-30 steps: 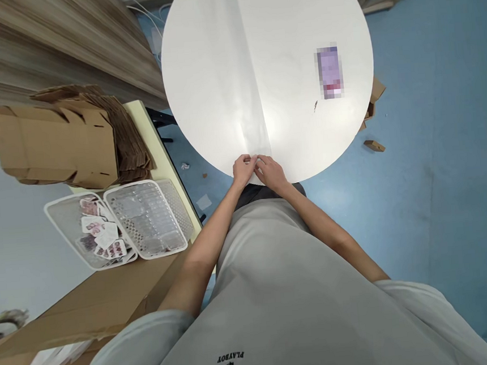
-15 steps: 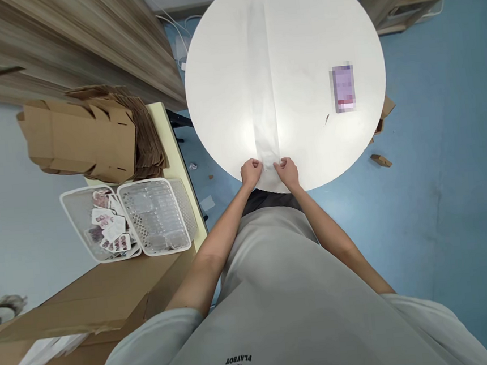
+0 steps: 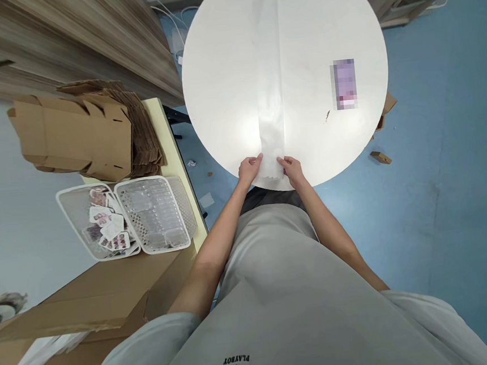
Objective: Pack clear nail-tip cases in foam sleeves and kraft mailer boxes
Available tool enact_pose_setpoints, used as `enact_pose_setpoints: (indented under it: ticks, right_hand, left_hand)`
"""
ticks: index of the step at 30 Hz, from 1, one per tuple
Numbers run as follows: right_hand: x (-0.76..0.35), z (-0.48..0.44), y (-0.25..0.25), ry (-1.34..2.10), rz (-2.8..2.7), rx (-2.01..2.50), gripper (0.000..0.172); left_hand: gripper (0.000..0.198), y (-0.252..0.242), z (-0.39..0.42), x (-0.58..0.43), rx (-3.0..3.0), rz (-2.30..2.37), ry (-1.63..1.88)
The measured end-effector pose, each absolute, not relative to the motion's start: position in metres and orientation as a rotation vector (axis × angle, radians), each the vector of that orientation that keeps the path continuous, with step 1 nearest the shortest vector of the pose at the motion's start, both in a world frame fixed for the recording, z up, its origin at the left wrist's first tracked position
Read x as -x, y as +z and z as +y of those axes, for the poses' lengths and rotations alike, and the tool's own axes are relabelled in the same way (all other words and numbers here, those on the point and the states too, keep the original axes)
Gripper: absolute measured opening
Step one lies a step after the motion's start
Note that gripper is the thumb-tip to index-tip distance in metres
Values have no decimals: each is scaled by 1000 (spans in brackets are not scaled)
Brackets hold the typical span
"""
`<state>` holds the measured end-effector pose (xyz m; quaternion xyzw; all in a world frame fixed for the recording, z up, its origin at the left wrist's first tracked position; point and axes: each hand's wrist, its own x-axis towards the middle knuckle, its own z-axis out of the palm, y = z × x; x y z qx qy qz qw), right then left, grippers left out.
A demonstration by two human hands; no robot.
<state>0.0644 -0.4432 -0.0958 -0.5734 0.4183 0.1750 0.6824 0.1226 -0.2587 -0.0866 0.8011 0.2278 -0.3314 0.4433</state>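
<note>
A long, clear plastic strip point(image 3: 270, 89), perhaps a flattened sleeve, stretches across the white round table point(image 3: 212, 66) from its far side to its near edge. My left hand point(image 3: 249, 169) pinches the strip's left edge near its close end. Opposite it, my right hand point(image 3: 292, 170) pinches the right edge between thumb and fingers. The strip's near end lies between both hands and looks uneven. To the right on the table rests a blurred purple packet point(image 3: 345, 82), with a small dark mark beside it.
Left of me a side table point(image 3: 177, 160) bears stacked flat cardboard boxes point(image 3: 77, 134) and two white baskets, one with printed cards point(image 3: 110, 225), one with clear plastic packs point(image 3: 154, 213). A large open carton point(image 3: 91, 298) stands nearer. Cardboard scraps point(image 3: 380, 157) lie on the blue floor.
The plastic strip's near part has shifted slightly right and its end now shows between my hands. Both hands keep their pinch, a little wider apart; the view has shifted slightly.
</note>
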Motion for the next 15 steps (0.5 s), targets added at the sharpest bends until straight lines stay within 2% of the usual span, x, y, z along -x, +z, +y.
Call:
enact_pose_setpoints:
  ticks: [4, 8, 11, 15]
  right_hand:
    - [-62, -447, -97, 452, 902, 1314, 58]
    - [-58, -451, -95, 432, 861, 1769, 61]
    - [-52, -454, -89, 375, 466, 2121, 81]
    - [-44, -459, -82, 591, -248, 2369, 113]
  left_hand:
    - [55, -90, -265, -120, -1743, 554, -974]
    - [53, -92, -269, -114, -1721, 565, -895]
    - [57, -92, -267, -113, -1788, 532, -836]
    - [56, -89, -263, -117, -1773, 562, -863]
